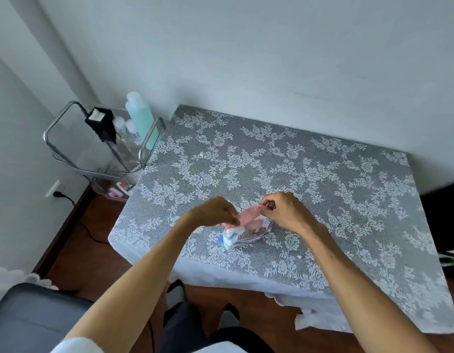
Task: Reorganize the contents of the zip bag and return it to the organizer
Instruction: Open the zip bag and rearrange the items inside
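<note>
- Nearest the camera, two bare forearms are stretched out over the bench [322, 174], which is covered by a lace cloth.
- Both hands are pinched narrow: a pale pink item [247, 215] is held between the left hand [215, 211] and the right hand [284, 210].
- Just beneath them, the zip bag [242, 236] is seen lying on the bench, near its front edge.
- It is judged light, soft and slippery; its top edge is best gripped.
- At far left, the organizer [98, 141] is set beside the bench.
</note>
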The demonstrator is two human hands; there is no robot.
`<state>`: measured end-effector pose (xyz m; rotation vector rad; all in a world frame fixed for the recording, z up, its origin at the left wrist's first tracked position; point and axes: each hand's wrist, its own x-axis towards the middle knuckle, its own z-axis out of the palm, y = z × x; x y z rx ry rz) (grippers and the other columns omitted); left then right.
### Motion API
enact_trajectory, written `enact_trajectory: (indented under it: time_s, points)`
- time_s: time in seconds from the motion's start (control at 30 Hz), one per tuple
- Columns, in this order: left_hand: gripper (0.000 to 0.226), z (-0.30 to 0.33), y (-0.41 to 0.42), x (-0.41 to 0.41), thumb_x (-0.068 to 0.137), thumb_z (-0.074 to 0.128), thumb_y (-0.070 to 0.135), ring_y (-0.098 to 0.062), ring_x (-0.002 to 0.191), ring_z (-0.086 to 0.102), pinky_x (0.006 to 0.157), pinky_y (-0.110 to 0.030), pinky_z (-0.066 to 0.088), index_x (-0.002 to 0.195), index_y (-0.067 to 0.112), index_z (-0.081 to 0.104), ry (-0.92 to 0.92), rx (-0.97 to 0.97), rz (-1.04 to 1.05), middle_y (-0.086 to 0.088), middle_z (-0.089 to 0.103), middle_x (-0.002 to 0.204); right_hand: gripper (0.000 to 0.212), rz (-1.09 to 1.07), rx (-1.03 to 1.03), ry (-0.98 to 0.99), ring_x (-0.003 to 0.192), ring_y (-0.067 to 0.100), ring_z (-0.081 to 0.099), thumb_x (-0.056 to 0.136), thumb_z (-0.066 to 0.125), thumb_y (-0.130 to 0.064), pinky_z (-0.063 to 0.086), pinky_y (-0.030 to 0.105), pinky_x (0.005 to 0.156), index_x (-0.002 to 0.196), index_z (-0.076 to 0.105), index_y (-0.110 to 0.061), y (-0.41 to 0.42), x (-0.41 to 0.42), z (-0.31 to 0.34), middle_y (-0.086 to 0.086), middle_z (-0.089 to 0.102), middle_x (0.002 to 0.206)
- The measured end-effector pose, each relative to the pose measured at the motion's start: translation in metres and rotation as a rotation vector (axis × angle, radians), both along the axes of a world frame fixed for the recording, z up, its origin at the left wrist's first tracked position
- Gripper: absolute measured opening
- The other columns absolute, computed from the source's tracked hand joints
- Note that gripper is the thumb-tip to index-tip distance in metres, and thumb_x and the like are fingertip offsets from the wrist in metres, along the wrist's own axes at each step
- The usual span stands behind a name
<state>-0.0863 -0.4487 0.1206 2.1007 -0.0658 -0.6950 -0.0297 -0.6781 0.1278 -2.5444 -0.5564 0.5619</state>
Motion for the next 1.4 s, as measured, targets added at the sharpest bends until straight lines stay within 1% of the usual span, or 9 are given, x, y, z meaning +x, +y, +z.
enact_trajectory:
  time_s: [0.17,0.3,0.4,0.6,0.67,0.87,1.07,1.17,1.4]
  points:
    - [0.015,0.001,-0.006,0.005,0.083,0.070,0.019,-0.021,0.093,0.063,0.087,-0.034,0.048,0.097,0.012,0.067,-0.017,0.030,-0.011,-0.007,0.070,0.101,0.046,0.215,-0.071,-0.059,0.086,0.011,0.062,0.077,0.074,-0.040,0.055,0.030,0.071,0.118,0.063,-0.024,0.006,-0.001,0.008,-0.003,0.064,0.107]
    - [0.010,0.002,-0.012,0.006,0.084,0.070,0.019,-0.014,0.086,0.061,0.068,-0.022,0.044,0.093,0.015,0.067,-0.147,0.108,0.002,0.001,0.066,0.093,0.028,0.194,-0.057,-0.024,0.064,0.017,0.069,0.084,0.070,-0.039,0.059,0.037,0.056,0.103,0.067,-0.019,0.006,-0.006,0.008,0.001,0.072,0.085]
    - [0.008,0.005,-0.019,0.004,0.086,0.068,0.015,-0.012,0.078,0.062,0.063,-0.018,0.048,0.093,0.011,0.067,-0.333,0.154,0.032,-0.002,0.069,0.091,0.021,0.173,-0.018,-0.083,0.044,0.010,0.059,0.088,0.065,-0.039,0.044,0.021,0.036,0.098,0.066,-0.021,0.004,-0.007,0.005,-0.003,0.070,0.073]
    - [0.012,-0.001,-0.030,0.000,0.091,0.063,0.018,-0.015,0.075,0.063,0.062,-0.021,0.046,0.100,0.010,0.063,-0.632,0.326,0.035,-0.007,0.067,0.099,0.009,0.167,0.060,-0.090,0.050,0.006,0.065,0.091,0.065,-0.022,0.052,0.025,0.041,0.096,0.065,-0.015,0.001,-0.005,0.000,-0.002,0.070,0.073]
    - [0.018,-0.002,-0.030,0.001,0.089,0.065,0.024,-0.013,0.074,0.062,0.061,-0.022,0.046,0.103,0.013,0.064,-0.601,0.307,0.098,-0.004,0.067,0.100,0.005,0.125,0.102,-0.049,0.059,0.011,0.070,0.092,0.064,-0.020,0.057,0.033,0.046,0.095,0.064,-0.016,-0.001,-0.002,-0.002,0.005,0.073,0.084]
    - [0.025,-0.008,-0.009,0.009,0.086,0.069,0.030,-0.008,0.084,0.067,0.073,-0.022,0.053,0.107,0.016,0.071,-0.244,0.066,0.126,-0.001,0.073,0.100,0.024,0.097,0.090,-0.032,0.064,0.003,0.065,0.090,0.066,-0.020,0.052,0.014,0.048,0.113,0.064,-0.018,-0.010,0.006,-0.007,0.001,0.071,0.096]
    - [0.012,-0.006,-0.005,0.014,0.080,0.075,0.022,0.016,0.059,0.058,0.054,-0.004,0.042,0.092,0.020,0.074,-0.155,-0.010,0.111,0.013,0.069,0.078,0.037,0.199,0.030,-0.010,0.076,0.009,0.066,0.088,0.066,-0.035,0.056,0.023,0.058,0.122,0.062,-0.023,0.004,0.008,0.001,-0.002,0.064,0.104]
    - [0.012,-0.002,-0.008,0.014,0.080,0.075,0.026,0.012,0.062,0.059,0.052,-0.005,0.041,0.091,0.024,0.070,-0.206,0.045,0.092,0.014,0.066,0.079,0.027,0.159,0.009,0.041,0.062,0.012,0.069,0.090,0.064,-0.037,0.058,0.035,0.051,0.107,0.068,-0.016,0.010,0.006,0.001,0.002,0.071,0.089]
    - [0.017,-0.002,-0.031,0.011,0.087,0.067,0.024,-0.017,0.076,0.065,0.060,-0.032,0.053,0.102,0.019,0.061,-0.537,0.327,0.023,-0.002,0.069,0.093,0.011,0.088,0.054,0.091,0.036,-0.002,0.051,0.090,0.067,-0.022,0.037,0.014,0.036,0.089,0.067,-0.011,0.008,0.001,-0.003,-0.001,0.064,0.066]
